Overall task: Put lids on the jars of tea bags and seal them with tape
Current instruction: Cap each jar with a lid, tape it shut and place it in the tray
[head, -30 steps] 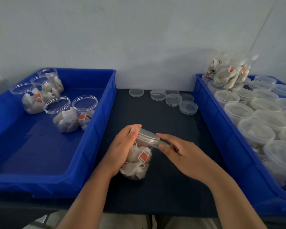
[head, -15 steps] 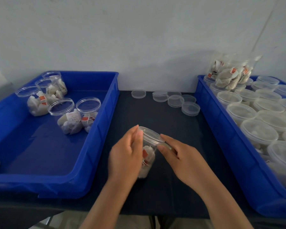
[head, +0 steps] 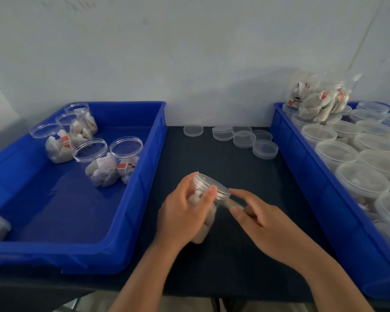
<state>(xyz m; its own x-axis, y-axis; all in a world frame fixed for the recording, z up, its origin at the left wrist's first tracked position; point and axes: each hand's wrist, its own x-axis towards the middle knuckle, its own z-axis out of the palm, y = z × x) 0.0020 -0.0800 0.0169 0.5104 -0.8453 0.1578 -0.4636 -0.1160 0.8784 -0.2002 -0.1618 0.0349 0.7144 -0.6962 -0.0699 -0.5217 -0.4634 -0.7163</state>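
A clear jar of tea bags point(head: 208, 192) with its lid on is tilted over the dark table point(head: 223, 167). My left hand point(head: 182, 212) grips it round the body, thumb by the lid rim. My right hand point(head: 259, 218) pinches a clear strip of tape point(head: 234, 202) that runs from the lid's edge to its fingertips. Several loose clear lids point(head: 244, 138) lie at the back of the table.
A blue bin point(head: 133, 221) on the left holds several lidded jars of tea bags point(head: 104, 165). A blue bin point(head: 320, 199) on the right is packed with jars, and a bag of tea bags point(head: 320, 97) sits on top at its back. A pale wall stands behind.
My left hand has turned the jar, rolling round its body so it covers more of it. The right hand now pulls a tape strip out from the lid.
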